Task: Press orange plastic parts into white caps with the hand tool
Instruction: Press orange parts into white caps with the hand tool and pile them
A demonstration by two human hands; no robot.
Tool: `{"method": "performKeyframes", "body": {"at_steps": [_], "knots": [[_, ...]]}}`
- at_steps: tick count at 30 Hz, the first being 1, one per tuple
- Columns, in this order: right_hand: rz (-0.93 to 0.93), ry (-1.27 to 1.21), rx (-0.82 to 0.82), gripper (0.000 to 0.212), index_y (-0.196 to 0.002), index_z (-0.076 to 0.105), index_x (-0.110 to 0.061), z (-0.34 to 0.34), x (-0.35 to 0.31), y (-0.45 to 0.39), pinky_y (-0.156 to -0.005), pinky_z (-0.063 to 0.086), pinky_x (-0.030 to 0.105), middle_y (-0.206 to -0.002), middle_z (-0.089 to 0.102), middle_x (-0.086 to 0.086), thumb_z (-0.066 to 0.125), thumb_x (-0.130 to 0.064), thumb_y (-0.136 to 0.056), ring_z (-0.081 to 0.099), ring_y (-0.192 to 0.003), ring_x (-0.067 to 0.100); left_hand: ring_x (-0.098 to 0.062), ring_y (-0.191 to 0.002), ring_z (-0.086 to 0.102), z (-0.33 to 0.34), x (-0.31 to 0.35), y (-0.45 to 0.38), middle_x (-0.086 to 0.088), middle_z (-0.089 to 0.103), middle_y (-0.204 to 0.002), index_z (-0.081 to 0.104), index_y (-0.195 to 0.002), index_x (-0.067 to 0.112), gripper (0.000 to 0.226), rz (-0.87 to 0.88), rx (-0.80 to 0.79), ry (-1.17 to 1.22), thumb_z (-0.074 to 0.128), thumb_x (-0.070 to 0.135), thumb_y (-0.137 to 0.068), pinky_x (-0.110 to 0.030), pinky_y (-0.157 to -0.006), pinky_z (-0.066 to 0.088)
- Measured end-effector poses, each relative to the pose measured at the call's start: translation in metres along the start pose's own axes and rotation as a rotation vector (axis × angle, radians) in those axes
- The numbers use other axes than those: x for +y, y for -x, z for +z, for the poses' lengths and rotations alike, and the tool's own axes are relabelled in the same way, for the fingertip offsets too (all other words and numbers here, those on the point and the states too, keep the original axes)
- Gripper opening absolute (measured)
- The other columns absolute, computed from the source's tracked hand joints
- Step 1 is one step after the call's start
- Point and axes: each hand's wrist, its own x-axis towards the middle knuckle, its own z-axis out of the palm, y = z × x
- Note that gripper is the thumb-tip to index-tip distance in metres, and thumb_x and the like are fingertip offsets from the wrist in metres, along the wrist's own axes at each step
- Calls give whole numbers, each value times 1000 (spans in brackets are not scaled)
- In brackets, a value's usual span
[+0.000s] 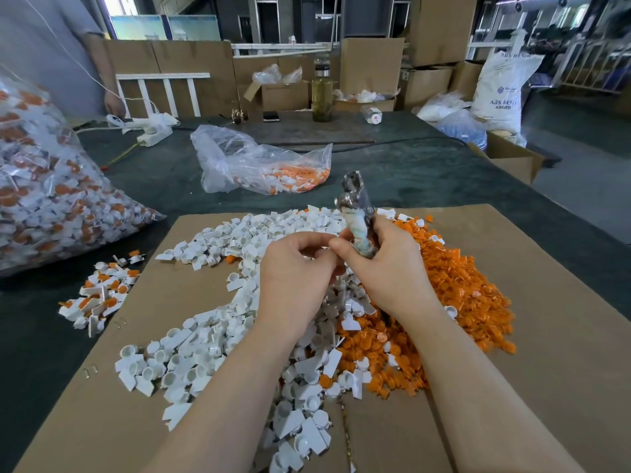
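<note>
White caps [211, 353] lay heaped nearest the camera, spilling across the cardboard sheet [546, 336] under both forearms. Above them the right hand [386, 268] was wrapped round the hand tool [356, 213], wrapped handle in the fist, metal head pointing up and away. The left hand [293, 268] sat just beside it, fingertips pinched together against the right thumb; whatever small piece it held, I could not tell. To the right of that grip lay the orange plastic parts [454, 302], a broad pile touching the caps. Out to the left, a small cluster of finished pieces [99, 295] rested on the bench [409, 172], with a big bulging bag [51, 186] of assembled ones beyond. Farther ahead lay a nearly empty clear bag [259, 165]. Judging by the heaps, plenty was done, and plenty was left.
</note>
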Motion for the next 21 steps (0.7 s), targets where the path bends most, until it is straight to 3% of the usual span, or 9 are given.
{"method": "performKeyframes", "body": {"at_steps": [5,8,12,18,21], "knots": [[-32,-19,-89,25,-102,66,-19,-6,-2,1,-77,57,38,-90,68,-10,74,-34,-84,66,-83,7,-11,-70,74,-3,0,-1,5,76,-74,76,-93,22,19,-26,-9,24,67,7,-88,-37,-76,62],[-51,37,-102,27,-105,65,-19,-6,1,1,-75,55,30,-91,66,-13,73,-35,-85,63,-83,5,-5,-71,73,-2,0,0,9,76,-76,75,-90,29,22,1,-16,-14,67,8,-89,-33,-77,62],[-65,84,-37,20,-102,62,-22,-3,5,1,-60,41,14,-80,59,-20,69,-34,-88,57,-71,-1,-4,-73,71,0,0,-1,10,75,-79,71,-85,36,23,23,-7,-42,69,14,-89,-31,-78,60],[-55,65,87,12,-96,62,-26,-1,8,1,-62,46,16,-77,60,-21,68,-33,-89,60,-73,-1,-11,-62,66,0,-1,-3,5,70,-84,72,-100,31,29,-39,-7,9,76,10,-80,-17,-62,54],[-60,60,113,12,-92,60,-27,-1,8,0,-57,41,10,-72,58,-21,69,-34,-88,59,-73,-5,-10,-64,64,0,-1,-4,-3,70,-85,71,-102,22,30,-113,31,112,78,8,-77,-22,-68,55]]}}
